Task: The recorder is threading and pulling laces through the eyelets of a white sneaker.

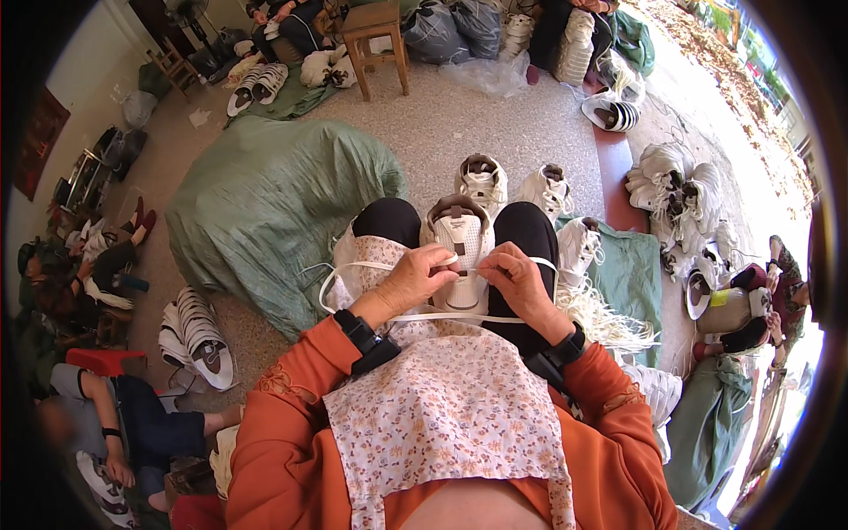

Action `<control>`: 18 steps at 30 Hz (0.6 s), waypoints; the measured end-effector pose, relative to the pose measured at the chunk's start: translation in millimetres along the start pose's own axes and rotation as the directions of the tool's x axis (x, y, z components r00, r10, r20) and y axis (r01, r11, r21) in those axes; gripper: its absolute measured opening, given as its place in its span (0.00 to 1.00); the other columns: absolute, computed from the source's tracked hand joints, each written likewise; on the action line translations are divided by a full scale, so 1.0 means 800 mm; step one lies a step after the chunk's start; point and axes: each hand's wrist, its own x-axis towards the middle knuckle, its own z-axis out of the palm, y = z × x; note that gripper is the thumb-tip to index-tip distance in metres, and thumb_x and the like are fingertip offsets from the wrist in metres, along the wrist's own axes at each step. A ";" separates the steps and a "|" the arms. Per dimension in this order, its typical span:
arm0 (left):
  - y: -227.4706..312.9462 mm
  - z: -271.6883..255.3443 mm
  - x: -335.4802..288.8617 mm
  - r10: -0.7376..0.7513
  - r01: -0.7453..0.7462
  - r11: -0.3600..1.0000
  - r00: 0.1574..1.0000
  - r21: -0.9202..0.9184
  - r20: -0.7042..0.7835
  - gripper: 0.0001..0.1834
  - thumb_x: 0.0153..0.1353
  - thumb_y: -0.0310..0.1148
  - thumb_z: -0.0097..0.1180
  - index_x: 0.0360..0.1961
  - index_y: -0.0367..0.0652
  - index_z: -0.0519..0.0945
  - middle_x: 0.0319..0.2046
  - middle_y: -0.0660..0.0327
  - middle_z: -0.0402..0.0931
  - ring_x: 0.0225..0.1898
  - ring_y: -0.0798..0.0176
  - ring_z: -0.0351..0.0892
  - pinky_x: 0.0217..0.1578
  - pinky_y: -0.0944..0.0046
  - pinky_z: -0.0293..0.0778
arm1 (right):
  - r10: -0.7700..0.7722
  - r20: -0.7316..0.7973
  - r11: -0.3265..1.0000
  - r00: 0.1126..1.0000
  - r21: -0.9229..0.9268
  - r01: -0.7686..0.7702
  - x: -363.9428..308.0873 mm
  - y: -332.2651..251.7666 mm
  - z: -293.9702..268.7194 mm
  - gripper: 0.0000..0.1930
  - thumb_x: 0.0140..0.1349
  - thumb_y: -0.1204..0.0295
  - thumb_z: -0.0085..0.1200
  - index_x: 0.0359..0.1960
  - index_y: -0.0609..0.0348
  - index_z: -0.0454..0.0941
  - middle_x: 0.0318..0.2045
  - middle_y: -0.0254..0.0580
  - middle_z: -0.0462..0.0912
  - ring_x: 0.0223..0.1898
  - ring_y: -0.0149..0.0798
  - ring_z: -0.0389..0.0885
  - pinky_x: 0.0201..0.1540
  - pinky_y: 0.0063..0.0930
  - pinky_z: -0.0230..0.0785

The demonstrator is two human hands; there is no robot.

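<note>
A white sneaker [460, 231] with a brown lining is held upright between my knees, its tongue facing up. A flat white shoelace [459, 316] hangs in wide loops beside both hands and across my lap. My left hand [426, 271] is closed in a pinch on the lace at the left side of the shoe's opening. Opposite it, my right hand [519, 281] also pinches the lace, fingertips close to the shoe's middle. The fingers partly hide the eyelets. A floral apron [442, 397] covers my lap.
More white sneakers [481, 181] stand just past my knees. A bundle of loose white laces [609, 320] lies to the right on green sheeting [638, 265]. At the left rises a large green-covered heap [274, 203]. A wooden stool [374, 40] and other seated people are farther off.
</note>
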 end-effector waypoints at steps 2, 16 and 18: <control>0.000 0.003 -0.001 -0.033 0.033 0.999 0.999 -0.033 -0.004 0.09 0.57 0.25 0.62 0.39 0.34 0.80 0.33 0.62 0.76 0.33 0.70 0.76 0.35 0.70 0.73 | 0.008 0.003 0.998 1.000 -0.062 -0.007 -0.003 -0.004 0.000 0.05 0.58 0.74 0.60 0.35 0.57 0.82 0.31 0.38 0.77 0.29 0.39 0.79 0.32 0.28 0.71; -0.008 0.009 -0.004 -0.010 0.009 0.998 1.000 -0.057 -0.009 0.09 0.55 0.27 0.67 0.36 0.37 0.83 0.27 0.67 0.66 0.29 0.70 0.70 0.34 0.69 0.70 | 0.039 -0.028 0.983 0.999 -0.181 -0.044 -0.010 -0.012 0.005 0.05 0.58 0.70 0.59 0.32 0.57 0.81 0.30 0.40 0.75 0.29 0.45 0.80 0.30 0.35 0.71; -0.011 0.009 -0.004 -0.013 0.013 0.998 1.000 -0.067 -0.008 0.09 0.54 0.27 0.67 0.36 0.37 0.83 0.27 0.67 0.66 0.29 0.71 0.69 0.34 0.70 0.70 | 0.045 -0.032 0.982 0.998 -0.183 -0.050 -0.010 -0.012 0.006 0.05 0.58 0.71 0.60 0.32 0.57 0.81 0.30 0.41 0.75 0.29 0.46 0.80 0.30 0.35 0.71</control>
